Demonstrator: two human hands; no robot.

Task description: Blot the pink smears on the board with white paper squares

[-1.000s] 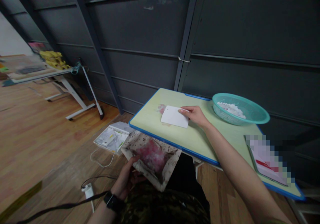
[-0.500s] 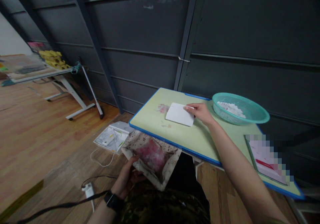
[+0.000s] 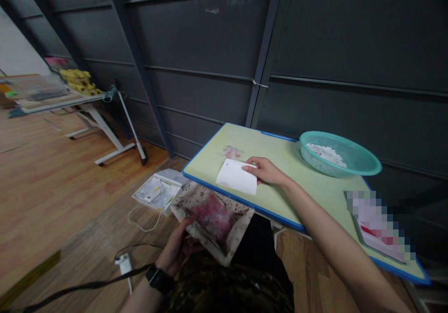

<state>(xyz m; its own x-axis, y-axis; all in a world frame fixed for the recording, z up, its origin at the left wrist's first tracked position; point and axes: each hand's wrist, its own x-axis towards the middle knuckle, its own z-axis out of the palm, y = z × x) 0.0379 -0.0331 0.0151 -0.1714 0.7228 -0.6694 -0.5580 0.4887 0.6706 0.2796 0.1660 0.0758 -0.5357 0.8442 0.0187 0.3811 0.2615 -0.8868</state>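
My right hand (image 3: 264, 169) is closed on a thin white card (image 3: 236, 177) with a small hole near one corner, over the near edge of the pale yellow tabletop (image 3: 280, 150). Behind the card, a pink and whitish smudge (image 3: 231, 152) lies on that surface. Below the edge, my left hand (image 3: 184, 243) grips the left side of a spotted, light-coloured tray (image 3: 229, 252), which looks soft-sided. Pink and white loose material (image 3: 213, 214) fills its middle. My left fingers are partly hidden under the tray.
A turquoise plastic basket (image 3: 373, 166) with white bits (image 3: 327, 154) stands at the tabletop's back right. Nearer lies a flat, partly pixelated item (image 3: 381, 238). An open white box (image 3: 157, 191) and a cabled power strip (image 3: 124, 266) are on the floor. A dark panelled wall (image 3: 196, 38) rises behind.
My right hand has drawn the white card towards the near edge and slightly left, uncovering more of the pink smudge. My left hand and the tray stay in place.
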